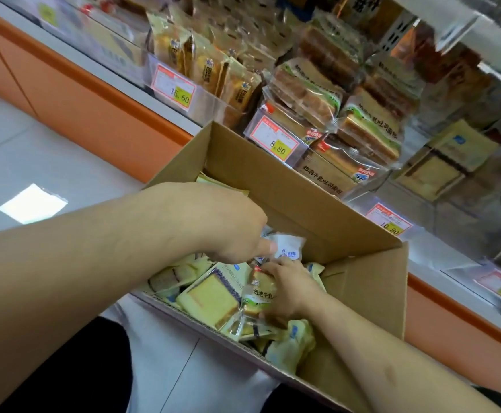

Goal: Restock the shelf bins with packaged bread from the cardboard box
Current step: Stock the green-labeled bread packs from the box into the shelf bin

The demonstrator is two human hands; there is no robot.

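Bread packs (213, 296) piled loose in cardboard box (371, 281), shelf bins (276, 141) just behind. Left hand (213, 222) pinching a small white pack (286, 248); right hand (288, 287) curled round a clear-wrapped slice pack (258, 296). Probably light, squashy, slippery film, so best taken flat across the faces, not squeezed.

The left hand (213, 225) hides its own fingertips and part of the white packet (286, 248) beneath it. The bins at far right (481, 162) are blurred, their packets unreadable. Both forearms run off the frame's edges.
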